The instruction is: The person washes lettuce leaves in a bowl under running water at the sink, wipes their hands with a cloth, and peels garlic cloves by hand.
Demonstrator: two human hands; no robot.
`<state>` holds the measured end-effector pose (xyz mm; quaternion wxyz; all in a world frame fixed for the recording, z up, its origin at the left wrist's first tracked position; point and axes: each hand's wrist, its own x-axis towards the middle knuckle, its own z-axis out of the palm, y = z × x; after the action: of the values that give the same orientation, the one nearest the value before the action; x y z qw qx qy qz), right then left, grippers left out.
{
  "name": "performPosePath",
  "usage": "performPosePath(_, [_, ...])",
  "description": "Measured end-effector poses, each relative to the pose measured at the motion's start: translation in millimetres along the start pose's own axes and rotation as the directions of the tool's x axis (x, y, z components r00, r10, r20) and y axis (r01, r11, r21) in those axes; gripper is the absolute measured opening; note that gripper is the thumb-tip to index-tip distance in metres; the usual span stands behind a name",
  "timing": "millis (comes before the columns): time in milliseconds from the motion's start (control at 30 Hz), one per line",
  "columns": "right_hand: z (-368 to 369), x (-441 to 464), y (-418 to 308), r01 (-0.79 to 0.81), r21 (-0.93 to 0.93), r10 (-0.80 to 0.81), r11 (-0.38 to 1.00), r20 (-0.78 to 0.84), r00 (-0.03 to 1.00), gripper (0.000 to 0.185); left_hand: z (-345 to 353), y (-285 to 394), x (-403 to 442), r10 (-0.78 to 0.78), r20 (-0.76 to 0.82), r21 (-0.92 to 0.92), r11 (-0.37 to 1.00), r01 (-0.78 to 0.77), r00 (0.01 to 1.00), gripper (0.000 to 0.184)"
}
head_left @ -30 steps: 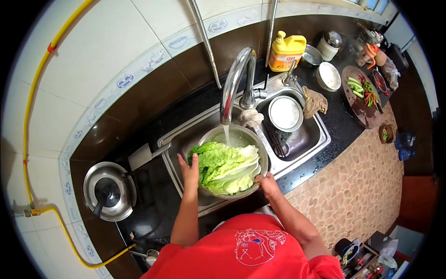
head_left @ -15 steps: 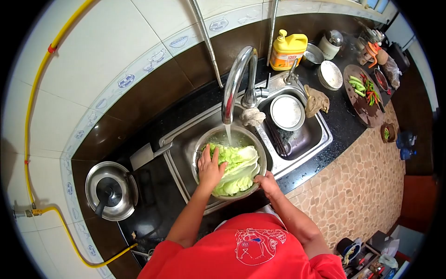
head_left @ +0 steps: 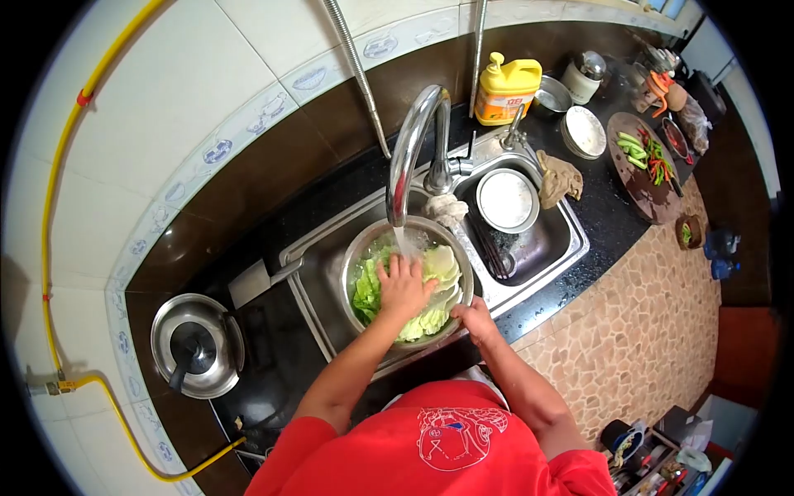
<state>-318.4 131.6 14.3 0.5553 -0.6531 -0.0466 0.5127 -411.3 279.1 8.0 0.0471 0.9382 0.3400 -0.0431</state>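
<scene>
Compared with one second earlier: your left hand (head_left: 403,288) was then at the left edge of the lettuce leaves (head_left: 366,289); now it lies on top of them, just left of the frame's midline. The leaves sit lower in the steel bowl (head_left: 347,263), where they had stood higher, bunched together. Your right hand (head_left: 475,321) is at the same lower-right part of the rim.

Surroundings: the bowl is in the left sink basin (head_left: 321,289), centre of frame. The chrome faucet (head_left: 399,157) arches over its upper part, and the water stream (head_left: 400,238) falls at your left fingertips; spout and stream take up the space directly above that hand. Right of centre, the right sink basin (head_left: 559,240) holds a white bowl (head_left: 506,201) and dark chopsticks (head_left: 488,241). A pale rag (head_left: 447,210) lies on the divider. A cleaver (head_left: 250,283) rests left of the sink. Upper right: yellow jug (head_left: 509,93) and round cutting board (head_left: 653,201) with cut vegetables (head_left: 633,152).

Fingers: left, moderately spread, palm down, touching the leaves. Right, pinching the bowl's rim, thumb uppermost; its other fingertips are hidden.
</scene>
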Motion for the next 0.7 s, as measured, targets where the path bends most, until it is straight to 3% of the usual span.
performPosePath(67, [-2.5, -1.0, 1.8, 0.003, -0.022, -0.003, 1.0, 0.001, 1.0, 0.022, -0.8, -8.7, 2.2, 0.074, 0.008, 0.004, 0.997, -0.074, 0.997, 0.065])
performPosePath(133, [-2.5, 0.0, 7.6, -0.009, 0.036, 0.01, 0.999, -0.027, 1.0, 0.024, -5.2, -24.2, 16.3, 0.11, 0.278, -0.2, 0.978, -0.055, 0.954, 0.064])
performPosePath(167, [-3.0, 0.7, 9.6, -0.019, 0.012, 0.02, 1.0, -0.032, 0.999, 0.024, -5.8, -23.5, 15.4, 0.11, 0.278, -0.201, 0.978, -0.054, 0.954, 0.064])
performPosePath(267, [-2.2, 1.1, 7.8, -0.035, 0.001, 0.035, 0.999, -0.019, 0.999, 0.025, -7.1, -27.6, 9.6, 0.083, 0.059, -0.264, 0.962, -0.064, 0.995, 0.057])
performPosePath(300, [-2.3, 0.4, 6.1, -0.035, 0.004, 0.036, 0.999, -0.018, 0.999, 0.025, -8.6, -31.4, 8.8, 0.083, 0.06, -0.262, 0.963, -0.065, 0.995, 0.057])
performPosePath(367, [-5.2, -3.1, 3.6, -0.043, 0.015, 0.043, 0.999, -0.016, 0.999, 0.026, -12.2, -45.4, 4.2, 0.113, -0.201, -0.51, 0.836, -0.203, 0.973, 0.05])
performPosePath(400, [-7.9, -3.3, 4.9, -0.046, 0.015, 0.046, 0.999, -0.019, 0.999, 0.026, -21.1, -53.1, -0.8, 0.115, -0.198, -0.512, 0.834, -0.203, 0.973, 0.05])
performPosePath(467, [-12.7, -2.2, 7.3, -0.102, -0.047, 0.103, 0.994, 0.004, 0.995, 0.032, -43.9, -73.0, -15.1, -0.06, -0.398, -0.561, 0.805, -0.191, 0.915, 0.045])
performPosePath(567, [-15.3, -3.8, 10.1, -0.125, 0.017, 0.125, 0.992, 0.014, 0.992, 0.032, -27.0, -103.4, -38.2, -0.418, -0.335, -0.555, 0.812, 0.182, 0.844, 0.04])
performPosePath(600, [-17.2, -3.0, 10.2, -0.127, 0.013, 0.127, 0.992, 0.021, 0.992, 0.032, -9.5, -115.6, -46.9, -0.424, -0.336, -0.554, 0.811, 0.188, 0.841, 0.04])
performPosePath(633, [-19.9, -2.3, 9.9, -0.119, -0.032, 0.12, 0.992, 0.038, 0.992, 0.032, 9.4, -127.6, -55.7, -0.502, 0.037, -0.814, 0.486, 0.317, 0.864, 0.041])
performPosePath(667, [-22.0, -1.8, 9.6, -0.11, -0.078, 0.114, 0.991, 0.052, 0.992, 0.032, 19.3, -133.0, -62.5, -0.403, 0.402, -0.879, 0.082, 0.47, 0.822, 0.041])
performPosePath(700, [-23.3, -1.2, 9.3, -0.111, -0.08, 0.115, 0.991, 0.052, 0.992, 0.032, 12.8, -128.9, -68.0, -0.405, 0.403, -0.879, 0.079, 0.47, 0.821, 0.041])
